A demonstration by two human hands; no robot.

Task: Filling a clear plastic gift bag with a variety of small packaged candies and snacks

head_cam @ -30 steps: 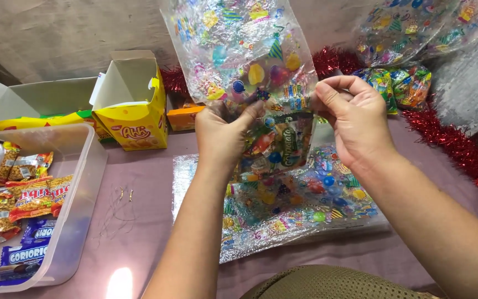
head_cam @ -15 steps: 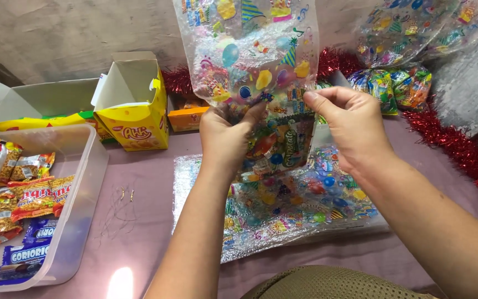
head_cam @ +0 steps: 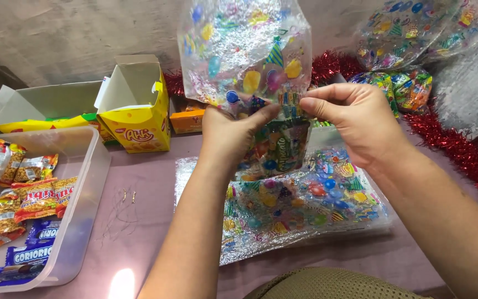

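Mauve cloth covers the surface (head_cam: 150,221), with red tinsel (head_cam: 460,149) along its far edge. Both hands now pinch the neck of a party-print cellophane bag (head_cam: 244,50), held upright above a flat stack of like bags (head_cam: 305,205). Since a second ago, the left hand (head_cam: 230,135) and right hand (head_cam: 355,122) have drawn closer, gathering the neck tighter over the sweets inside; the filling appears enclosed. At left, a clear plastic tub (head_cam: 92,166) holds wrapped snacks (head_cam: 23,194) beside an open yellow carton (head_cam: 139,111).
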